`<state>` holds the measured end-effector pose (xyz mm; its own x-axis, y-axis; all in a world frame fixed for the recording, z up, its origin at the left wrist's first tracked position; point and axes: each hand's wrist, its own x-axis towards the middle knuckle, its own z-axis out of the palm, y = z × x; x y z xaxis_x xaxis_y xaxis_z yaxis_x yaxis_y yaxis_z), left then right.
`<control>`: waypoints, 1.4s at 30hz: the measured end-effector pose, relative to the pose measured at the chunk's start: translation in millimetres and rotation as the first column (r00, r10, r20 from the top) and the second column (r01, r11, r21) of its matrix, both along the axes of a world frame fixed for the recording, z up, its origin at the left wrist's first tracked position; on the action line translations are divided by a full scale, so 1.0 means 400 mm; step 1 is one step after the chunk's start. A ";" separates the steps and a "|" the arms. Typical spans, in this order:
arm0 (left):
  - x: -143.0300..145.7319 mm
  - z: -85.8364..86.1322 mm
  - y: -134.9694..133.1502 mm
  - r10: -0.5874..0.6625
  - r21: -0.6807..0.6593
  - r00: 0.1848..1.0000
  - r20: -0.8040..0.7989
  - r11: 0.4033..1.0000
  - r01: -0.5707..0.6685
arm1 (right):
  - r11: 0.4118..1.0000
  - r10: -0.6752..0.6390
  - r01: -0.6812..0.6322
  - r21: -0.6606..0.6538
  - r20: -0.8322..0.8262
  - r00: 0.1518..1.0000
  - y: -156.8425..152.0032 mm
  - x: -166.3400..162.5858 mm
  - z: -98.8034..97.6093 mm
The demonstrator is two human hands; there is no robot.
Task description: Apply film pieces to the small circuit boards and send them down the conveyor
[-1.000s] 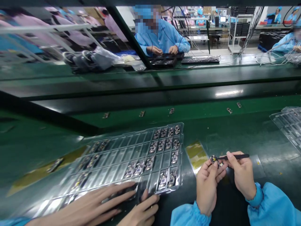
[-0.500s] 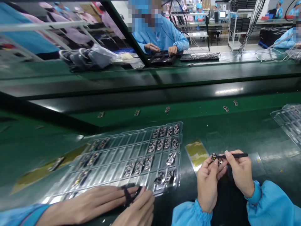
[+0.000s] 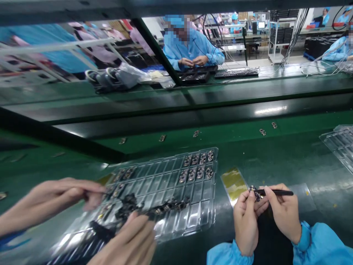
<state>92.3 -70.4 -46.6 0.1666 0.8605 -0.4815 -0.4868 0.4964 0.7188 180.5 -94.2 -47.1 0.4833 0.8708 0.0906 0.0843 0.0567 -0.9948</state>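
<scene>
Key rel.: the board [image 3: 253,190] sits pinched in the L hand [image 3: 246,217] fingers, just L of the R hand [image 3: 285,211] and up front of both; its long axis seems to slope from upper L to lower R, tho fingertips hide part of it. Tweezers [image 3: 281,192], gripped pen-style in the R hand, lie nearly level across the frame, tip pointing L at the board; can't tell for sure if tip touches. L hand is nearer, as it's the one holding; R hand gets there only via the tweezers. Yellow film [image 3: 231,180] is just L of the L hand. Vs. 0.5 s ago: same grip in both hands, all a bit lower in frame, but the view shifts too. Bigger diff. is at L: the co-worker's hands, then close tog. at the tray's [image 3: 193,221] near edge, are now apart, one [image 3: 68,189] at its L end, the other [image 3: 132,239] near the front w/ blurry dark parts [image 3: 128,206] over the tray; can't make out what they are.
</scene>
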 end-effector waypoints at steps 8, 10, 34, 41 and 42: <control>-0.015 0.008 0.008 0.017 0.012 0.999 -0.040 1.000 -0.017 | 0.992 -0.011 0.000 0.123 0.089 0.996 0.008 0.025 0.013; -0.016 0.010 0.009 -0.007 0.008 0.998 -0.065 1.000 0.008 | 0.999 0.005 -0.003 0.043 -0.053 0.999 0.021 0.036 0.023; -0.014 -0.021 0.000 -0.056 0.089 0.994 -0.092 0.994 0.064 | 0.998 0.042 -0.053 -0.035 -0.254 0.966 0.036 0.028 0.002; -0.010 -0.013 0.005 -0.068 0.057 0.993 -0.099 0.996 0.074 | 0.997 0.047 -0.064 -0.035 -0.373 0.927 0.043 0.041 -0.035; -0.010 -0.013 0.006 -0.071 0.055 0.992 -0.103 0.996 0.077 | 0.997 0.051 -0.068 -0.034 -0.375 0.926 0.043 0.043 -0.034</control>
<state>88.3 -68.1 -52.0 0.1838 0.8750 -0.4478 -0.3737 0.4836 0.7915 197.7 -76.8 -60.7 0.4218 0.8978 -0.1266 -0.2963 0.0045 -0.9551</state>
